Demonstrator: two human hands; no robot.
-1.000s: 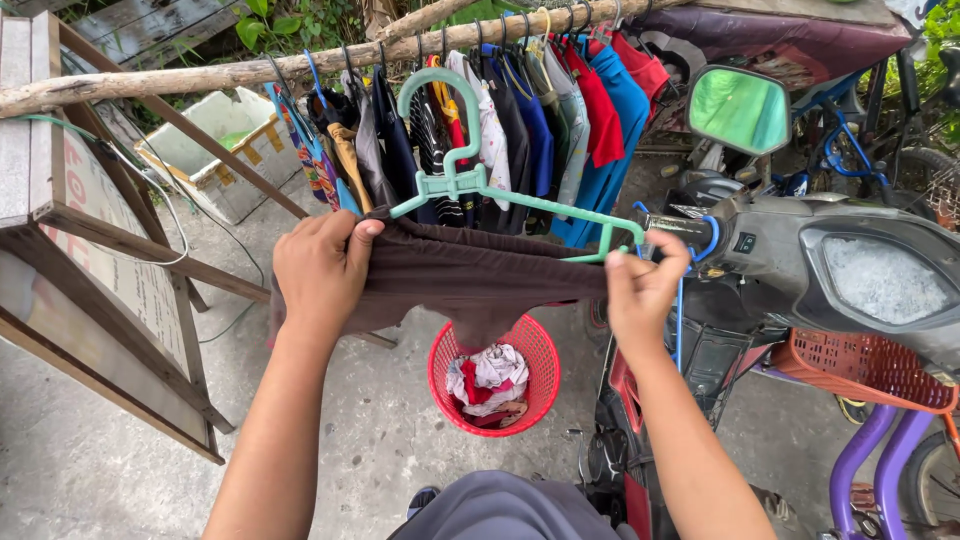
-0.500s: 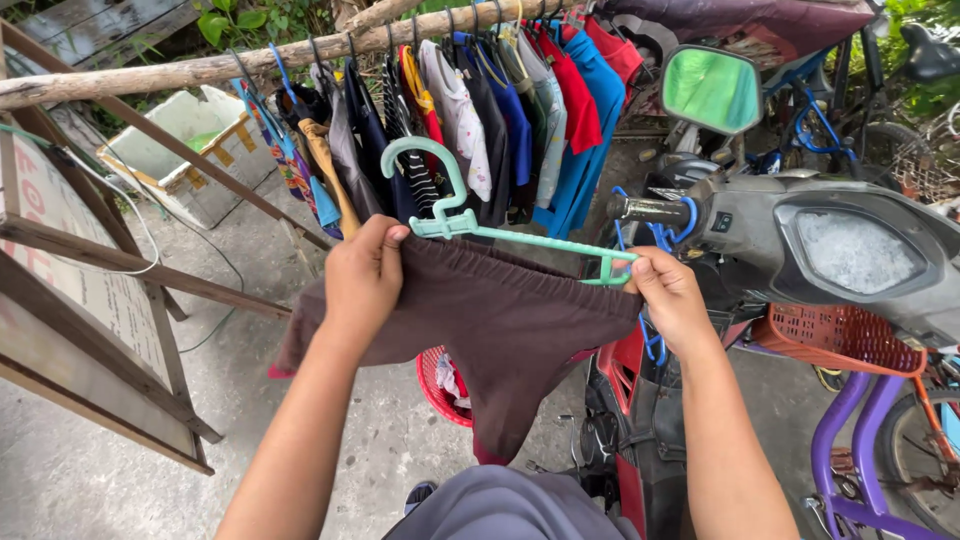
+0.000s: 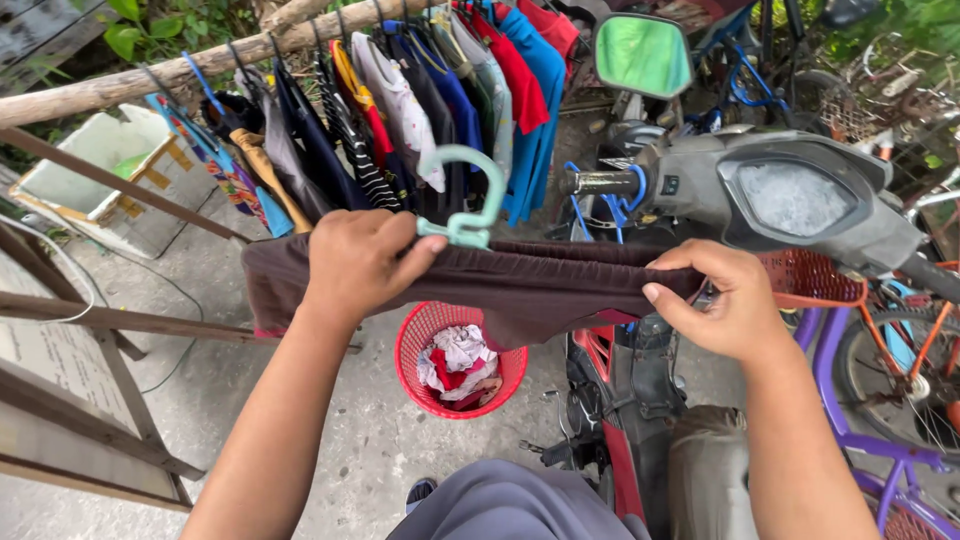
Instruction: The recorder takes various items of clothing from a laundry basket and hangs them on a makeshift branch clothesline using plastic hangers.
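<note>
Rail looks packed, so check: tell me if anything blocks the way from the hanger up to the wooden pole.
Yes. Hung clothes crowd the pole right above the hanger, which both hands hold with the brown garment.

The dark brown cloth garment (image 3: 520, 285) now hangs stretched flat and level between the two hands, where half a second ago it sagged in a long point over the red plastic laundry basket (image 3: 460, 362), which now shows whole below it. The mint-green plastic hanger (image 3: 465, 200) has its arms hidden inside the garment; only the hook stands above it. The right hand (image 3: 725, 305) now grips the garment's end palm-up, lower than before.
</note>
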